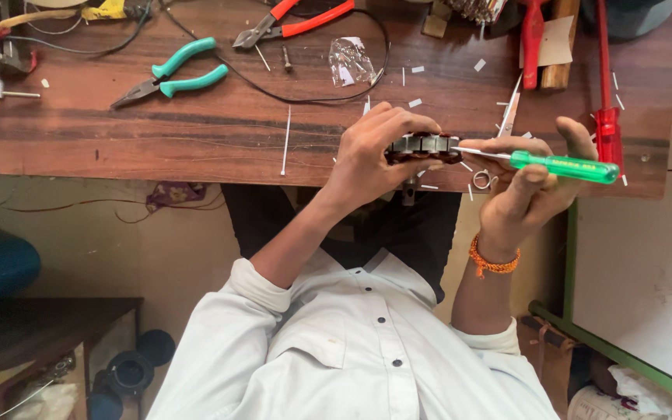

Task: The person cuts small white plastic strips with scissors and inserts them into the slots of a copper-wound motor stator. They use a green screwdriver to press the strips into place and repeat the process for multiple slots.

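1. Two hands are up at the near edge of the worktop (196, 132), and I see both closed on something.
2. One small motor stator (423, 146), a ring of steel plates with copper windings, sits in the left hand (367, 155). That grip is closed around its left end and top, holding it just above the worktop's edge.
3. One green-handled screwdriver (565, 166) lies in the right hand (526, 183), pinched between thumb and fingers. Its shaft points left, and the tip meets the stator's right end.
4. One orange bracelet (494, 263) circles the right wrist.
5. Two pairs of pliers lie further back: teal-handled pliers (173, 78) and red-handled pliers (293, 22).
6. One red screwdriver (607, 117) lies just right of the right hand.
7. One crumpled clear bag (350, 62) lies behind the stator, with many white paper slips (414, 102) scattered about.
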`<move>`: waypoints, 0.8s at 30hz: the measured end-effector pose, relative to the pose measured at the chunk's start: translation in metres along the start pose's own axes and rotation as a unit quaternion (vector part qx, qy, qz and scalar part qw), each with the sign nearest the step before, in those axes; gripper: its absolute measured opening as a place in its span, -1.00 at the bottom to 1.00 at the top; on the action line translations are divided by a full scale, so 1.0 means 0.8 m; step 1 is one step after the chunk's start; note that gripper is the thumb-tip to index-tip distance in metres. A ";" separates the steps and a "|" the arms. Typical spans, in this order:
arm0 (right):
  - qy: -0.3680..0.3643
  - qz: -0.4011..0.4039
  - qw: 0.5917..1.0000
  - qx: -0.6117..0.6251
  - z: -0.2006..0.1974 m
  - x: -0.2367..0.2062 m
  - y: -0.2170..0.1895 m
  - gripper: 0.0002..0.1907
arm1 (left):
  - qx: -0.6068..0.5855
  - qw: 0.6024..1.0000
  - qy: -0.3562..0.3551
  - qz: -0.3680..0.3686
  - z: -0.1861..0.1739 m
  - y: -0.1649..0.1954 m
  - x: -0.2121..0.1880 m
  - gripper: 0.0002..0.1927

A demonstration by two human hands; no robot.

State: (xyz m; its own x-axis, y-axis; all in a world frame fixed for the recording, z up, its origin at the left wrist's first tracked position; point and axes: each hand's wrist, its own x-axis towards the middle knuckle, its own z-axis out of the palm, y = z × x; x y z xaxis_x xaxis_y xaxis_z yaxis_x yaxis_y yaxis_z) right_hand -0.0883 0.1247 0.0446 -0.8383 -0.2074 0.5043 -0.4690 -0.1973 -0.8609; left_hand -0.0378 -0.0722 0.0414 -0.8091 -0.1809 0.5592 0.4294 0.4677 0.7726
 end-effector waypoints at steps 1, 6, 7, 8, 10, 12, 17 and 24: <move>0.002 0.007 1.000 0.005 0.001 0.000 0.000 -0.35 | -0.003 1.000 0.000 0.002 -0.001 0.000 0.000 -0.58; 0.013 0.035 0.998 0.043 0.004 0.000 -0.005 -0.34 | -0.010 1.000 0.011 0.007 -0.003 -0.001 0.000 -0.57; 0.014 0.039 0.998 0.047 0.004 0.001 -0.006 -0.34 | -0.009 1.000 0.009 0.009 -0.003 -0.001 0.000 -0.57; 0.012 0.045 0.998 0.049 0.005 0.001 -0.006 -0.34 | -0.010 1.000 0.006 0.010 -0.004 0.000 -0.001 -0.58; 0.008 0.046 0.998 0.046 0.007 0.002 -0.006 -0.34 | -0.011 1.000 0.001 0.007 -0.005 0.002 -0.002 -0.58; 0.001 0.036 0.999 0.038 0.009 0.003 -0.005 -0.34 | -0.014 1.000 -0.001 0.001 -0.007 0.003 0.000 -0.57; -0.030 0.007 0.997 -0.064 0.010 0.008 -0.010 -0.38 | 0.030 0.999 -0.033 -0.009 -0.014 0.012 0.004 -0.54; -0.065 0.017 0.997 -0.039 0.019 0.017 -0.021 -0.40 | 0.078 0.996 -0.042 -0.027 -0.006 0.032 0.007 -0.57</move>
State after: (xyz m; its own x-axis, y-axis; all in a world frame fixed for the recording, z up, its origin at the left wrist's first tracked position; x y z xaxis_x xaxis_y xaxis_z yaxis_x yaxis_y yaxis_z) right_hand -0.0875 0.1109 0.0667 -0.8136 -0.3353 0.4750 -0.4657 -0.1134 -0.8776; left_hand -0.0290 -0.0655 0.0657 -0.8625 -0.1398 0.4863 0.3221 0.5895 0.7407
